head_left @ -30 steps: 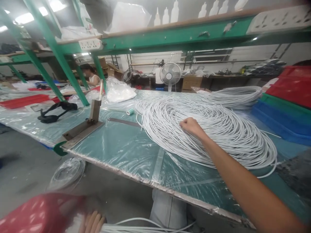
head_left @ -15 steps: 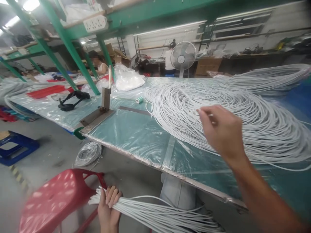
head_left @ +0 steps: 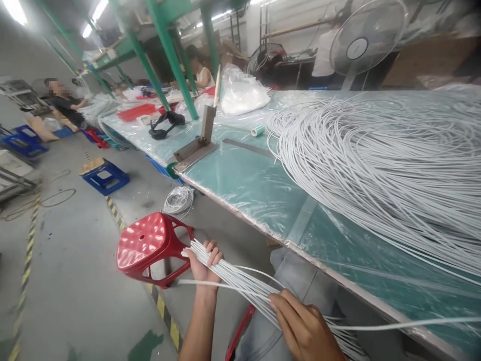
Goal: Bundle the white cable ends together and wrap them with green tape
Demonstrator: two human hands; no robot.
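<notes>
My left hand (head_left: 206, 264) is wrapped round a bundle of white cables (head_left: 244, 281) near its cut ends, below the table's front edge. The bundle slants down to the right across my lap, its far part partly hidden behind my right hand (head_left: 304, 326). Between thumb and fingers, my right hand pinches a single white cable (head_left: 398, 325). That cable's free end points left, past my left wrist, and its other side runs off the right edge. On the table lies a large loose coil of white cables (head_left: 338, 160).
A red plastic stool (head_left: 145, 240) stands left of my hands, with a blue stool (head_left: 104, 175) farther off. A metal stand (head_left: 199, 140) sits at the table's edge (head_left: 240, 220). Nearby are a green tape roll (head_left: 257, 130) and a small floor coil (head_left: 178, 199). Other people sit farther back.
My right hand has come down from above the large coil to beside the bundle, with a single cable in its fingers. My view has turned left; my left hand still grips the bundle.
</notes>
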